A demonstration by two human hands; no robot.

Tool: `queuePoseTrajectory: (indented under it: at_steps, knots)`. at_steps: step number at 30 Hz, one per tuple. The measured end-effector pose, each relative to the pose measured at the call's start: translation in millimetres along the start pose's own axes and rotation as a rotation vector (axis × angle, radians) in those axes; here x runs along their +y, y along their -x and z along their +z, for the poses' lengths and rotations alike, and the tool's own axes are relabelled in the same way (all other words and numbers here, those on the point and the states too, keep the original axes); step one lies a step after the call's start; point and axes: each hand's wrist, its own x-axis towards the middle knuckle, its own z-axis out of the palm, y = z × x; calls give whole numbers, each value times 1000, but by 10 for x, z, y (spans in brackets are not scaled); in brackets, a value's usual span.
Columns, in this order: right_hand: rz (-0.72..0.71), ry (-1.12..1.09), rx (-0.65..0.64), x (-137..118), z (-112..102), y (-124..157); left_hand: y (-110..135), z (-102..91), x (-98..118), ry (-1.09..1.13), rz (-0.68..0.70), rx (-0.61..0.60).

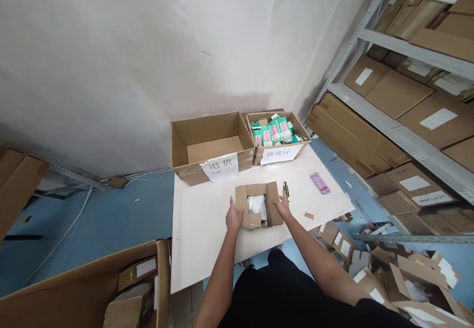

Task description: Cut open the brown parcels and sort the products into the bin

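A small cardboard box (274, 204) stands on the white table (207, 234) with its flaps open, and white wrapping (256, 203) shows inside it. My left hand (234, 217) grips the box's left side, thumb pointing away from me. On the opposite side, my right hand (284, 208) is closed on the right flap. Just beyond my right fingertips is a yellow and black utility knife (286, 190), seemingly on the table. Fingers under or behind the cardboard are partly hidden.
Behind stand a large open carton (213, 147) and another carton (282, 152) of green and pink packets, both with paper signs. A blurred purple item (320, 183) and a cardboard scrap (308, 215) lie to the right. Shelves (407, 46), a big bin (163, 278) and discarded boxes (414, 278) surround the table.
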Motion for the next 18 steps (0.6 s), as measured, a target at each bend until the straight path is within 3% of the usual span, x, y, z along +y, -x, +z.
queuePoseTrajectory:
  at_steps: [3, 5, 7, 9, 13, 18]
  knots:
    - [-290, 399, 50, 73, -20, 42, -9, 62, -19, -196, 171, 23]
    - [-511, 599, -61, 85, 28, 61, -1, 127, 48, -293, 397, -115]
    - [-643, 698, -201, 71, 98, 74, 28, 196, 154, -348, 544, -266]
    - [-668, 737, -286, 27, 149, 88, 69, 249, 269, -382, 545, -324]
    - [-597, 824, -341, -136, 147, 135, 83, 246, 386, -295, 463, -317]
    - [-598, 815, -598, -238, 195, 219, -53, 106, 144, -1, 437, -407]
